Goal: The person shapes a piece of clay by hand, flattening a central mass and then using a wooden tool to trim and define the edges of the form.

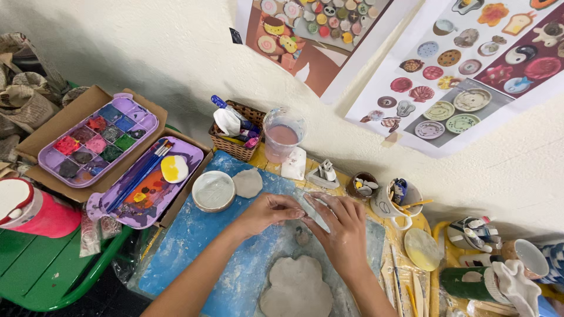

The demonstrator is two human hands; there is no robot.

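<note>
While both hands meet over the blue work mat (194,235), the left hand (267,212) curls its fingers narrowly and pinches one end of a thin pale clay strip (311,212), and the right hand (343,232) lies over the strip's other end with fingers bent and close together. Whether the right fingers grip or only press, I cannot tell. Just below the hands lies a small clay lump (302,236), and nearer the person a flat lobed clay slab (296,287) rests on the mat. Beside the left hand stand a bowl of grey water (213,191) and a round clay disc (248,183). 2 purple paint palettes (97,141) sit well apart to the left, brushes (141,173) on the nearer one.
</note>
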